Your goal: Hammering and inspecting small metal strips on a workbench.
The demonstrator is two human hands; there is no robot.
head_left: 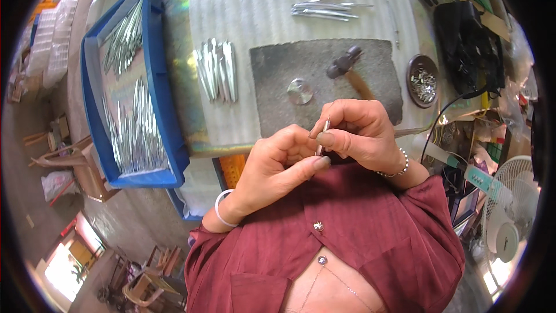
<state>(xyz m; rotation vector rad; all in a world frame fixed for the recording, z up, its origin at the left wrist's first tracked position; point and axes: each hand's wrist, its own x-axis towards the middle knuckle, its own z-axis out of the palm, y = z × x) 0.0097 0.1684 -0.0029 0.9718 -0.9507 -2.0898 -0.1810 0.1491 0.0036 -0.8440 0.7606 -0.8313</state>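
Observation:
My left hand [275,165] and my right hand [360,130] meet in front of my chest, just past the near edge of the table. Thumbs and fingertips of both pinch a short, slim silvery metal piece [326,125] with a narrow tip pointing up and away. Fingers cover much of it, so its exact kind is unclear. Beyond the hands lies a dark grey slab [269,72], bearing a shiny round metal block [300,91] and a hammer [346,64] whose wooden handle runs toward my right hand.
On a white foam sheet [226,8] lie a bundle of slender silvery pieces [216,72] and a smaller bunch [327,10]. A blue tray [159,64] at left holds many more. To the right are a round bowl [412,69] of small metal parts and a fan [509,214].

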